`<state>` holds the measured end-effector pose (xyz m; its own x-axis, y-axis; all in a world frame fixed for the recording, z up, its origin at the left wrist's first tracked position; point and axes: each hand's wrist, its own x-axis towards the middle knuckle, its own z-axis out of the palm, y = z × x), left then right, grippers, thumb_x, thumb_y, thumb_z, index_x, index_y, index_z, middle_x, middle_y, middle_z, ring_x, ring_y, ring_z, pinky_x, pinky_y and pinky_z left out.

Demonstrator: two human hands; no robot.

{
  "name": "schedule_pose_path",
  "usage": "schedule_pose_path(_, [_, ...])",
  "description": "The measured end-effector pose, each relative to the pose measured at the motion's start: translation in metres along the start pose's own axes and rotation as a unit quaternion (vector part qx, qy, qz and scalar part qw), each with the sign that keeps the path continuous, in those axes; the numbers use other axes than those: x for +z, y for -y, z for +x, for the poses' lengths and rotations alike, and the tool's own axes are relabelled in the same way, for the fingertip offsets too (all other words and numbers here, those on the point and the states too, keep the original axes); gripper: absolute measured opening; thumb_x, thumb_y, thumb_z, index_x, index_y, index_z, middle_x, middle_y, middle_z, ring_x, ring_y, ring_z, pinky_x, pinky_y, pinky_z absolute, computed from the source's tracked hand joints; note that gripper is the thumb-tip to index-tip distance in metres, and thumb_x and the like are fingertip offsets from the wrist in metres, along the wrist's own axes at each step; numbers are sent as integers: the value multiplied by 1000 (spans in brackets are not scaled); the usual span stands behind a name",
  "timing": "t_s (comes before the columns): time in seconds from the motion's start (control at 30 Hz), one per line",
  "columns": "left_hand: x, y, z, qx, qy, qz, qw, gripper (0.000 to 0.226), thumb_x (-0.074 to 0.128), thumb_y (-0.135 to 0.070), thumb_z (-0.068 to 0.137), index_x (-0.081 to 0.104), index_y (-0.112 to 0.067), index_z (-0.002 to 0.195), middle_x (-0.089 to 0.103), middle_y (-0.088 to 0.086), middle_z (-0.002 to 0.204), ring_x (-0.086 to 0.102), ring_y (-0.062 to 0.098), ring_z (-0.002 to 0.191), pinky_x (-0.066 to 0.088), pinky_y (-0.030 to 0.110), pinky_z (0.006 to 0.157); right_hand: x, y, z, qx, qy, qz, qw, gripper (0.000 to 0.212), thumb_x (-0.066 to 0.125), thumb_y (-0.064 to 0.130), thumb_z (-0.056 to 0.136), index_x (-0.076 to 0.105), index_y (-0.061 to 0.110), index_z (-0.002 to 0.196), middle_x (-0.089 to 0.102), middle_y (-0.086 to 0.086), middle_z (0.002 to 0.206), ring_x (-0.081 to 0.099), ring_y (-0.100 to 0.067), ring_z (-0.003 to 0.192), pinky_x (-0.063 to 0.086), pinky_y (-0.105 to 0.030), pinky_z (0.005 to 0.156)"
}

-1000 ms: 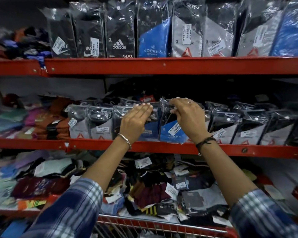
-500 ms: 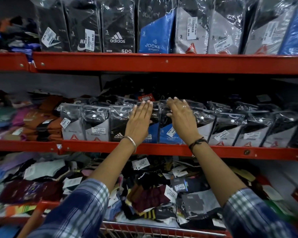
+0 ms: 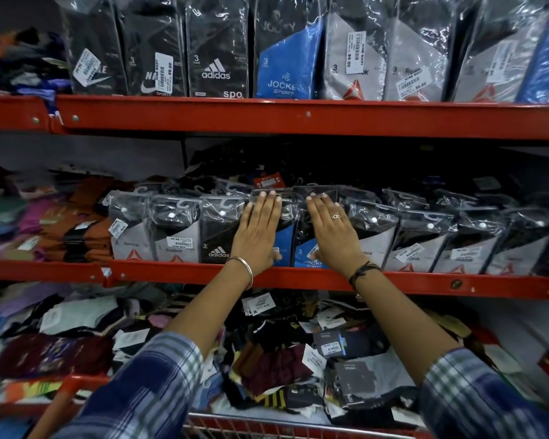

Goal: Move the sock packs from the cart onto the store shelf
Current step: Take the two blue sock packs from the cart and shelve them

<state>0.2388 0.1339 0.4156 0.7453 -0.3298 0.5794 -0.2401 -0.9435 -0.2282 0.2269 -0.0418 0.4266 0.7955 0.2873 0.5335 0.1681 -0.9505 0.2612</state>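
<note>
A row of clear-wrapped sock packs [image 3: 415, 239] stands upright on the middle red shelf [image 3: 178, 274]. My left hand [image 3: 258, 231] lies flat, fingers together, against a blue Jockey pack [image 3: 286, 245] beside the black Adidas pack [image 3: 217, 236]. My right hand [image 3: 332, 229], with a ring, presses flat on the neighbouring blue Jockey pack [image 3: 305, 251]. Neither hand grips anything. The wire cart rim [image 3: 267, 423] shows at the bottom edge; its contents are out of sight.
The top red shelf [image 3: 298, 118] carries a row of taller sock packs [image 3: 216, 55]. Loose socks with tags fill the lower shelf [image 3: 282, 359]. Folded orange and coloured socks [image 3: 76, 229] sit left of the row.
Both hands went from curled over the tops of the blue packs to lying flat against their fronts, pushing them upright into the row. The view moved closer.
</note>
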Motion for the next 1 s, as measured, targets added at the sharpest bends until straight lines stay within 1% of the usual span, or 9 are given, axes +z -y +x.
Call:
schedule_pose_path(0.13, [4, -4, -8, -5, -14, -1, 1000, 113, 62, -44, 80, -26, -6, 139, -28, 12, 150, -21, 27, 140, -8, 44, 115, -3, 8, -6, 17, -6, 3, 1000, 114, 82, 30, 68, 6, 2, 148, 11, -15, 158, 8, -29, 145, 11, -41, 118])
schedule_pose_path(0.23, [19, -8, -27, -4, -36, -38, 999, 100, 52, -36, 87, -29, -9, 140, -38, 8, 147, -23, 23, 140, -11, 42, 116, 4, 14, -25, 16, -60, 56, 997, 98, 75, 30, 76, 13, 5, 147, 16, -14, 157, 13, -27, 144, 14, -41, 116])
schedule_pose_path(0.37, [53, -17, -64, 33, -53, -68, 996, 76, 34, -44, 93, -9, -11, 147, -28, 8, 152, -8, 28, 143, 6, 46, 117, 42, 21, -62, -11, -53, 73, 996, 66, 38, 45, 95, 15, 11, 147, 17, -9, 156, 13, -22, 143, 7, -40, 117])
schedule_pose_path(0.47, [70, -20, -71, 32, -23, -71, 997, 70, 28, -53, 92, 7, -16, 148, -25, 9, 153, -1, 35, 142, 14, 48, 113, 66, 21, -72, -1, -18, 76, 997, 65, 9, 57, 97, 16, 18, 148, -1, -3, 159, 1, -19, 145, 5, -40, 116])
schedule_pose_path(0.53, [76, -22, -68, 26, -8, -57, 998, 70, 23, -58, 90, 9, -21, 148, -23, 10, 153, -3, 38, 141, 14, 50, 112, 75, 20, -69, 4, -18, 75, 997, 67, 2, 60, 95, 11, 22, 149, -17, 3, 158, -10, -16, 145, 7, -42, 116])
schedule_pose_path(0.67, [79, -24, -64, 16, -11, -36, 999, 69, 20, -62, 89, 11, -27, 147, -14, 11, 154, -4, 39, 141, 9, 51, 112, 77, 18, -61, 18, -10, 69, 997, 67, 0, 63, 93, 5, 26, 148, -24, 7, 155, -15, -14, 144, 2, -40, 116])
schedule_pose_path(0.8, [74, -29, -63, 8, -4, -14, 1000, 65, 19, -61, 89, 18, -28, 145, -10, 13, 155, -1, 40, 141, 4, 54, 112, 70, 17, -60, 16, 12, 71, 997, 71, 2, 63, 92, 21, 22, 147, 7, -1, 158, 3, -19, 145, 4, -40, 115])
schedule_pose_path(0.87, [67, -34, -65, 0, -9, -12, 1000, 63, 21, -60, 89, 30, -25, 141, 4, 16, 156, 6, 40, 140, 6, 55, 111, 63, 15, -66, -2, 9, 92, 996, 70, 8, 61, 93, 30, 19, 144, 23, -5, 156, 18, -20, 143, 12, -40, 115])
schedule_pose_path(1.0, [51, -59, -67, -8, -55, -40, 998, 58, 30, -54, 89, 53, -16, 126, 36, 17, 146, 24, 33, 134, 6, 51, 111, 56, -11, -95, -25, -43, 138, 989, 60, 17, 54, 97, 34, 16, 142, 33, -4, 152, 28, -18, 140, 21, -41, 116])
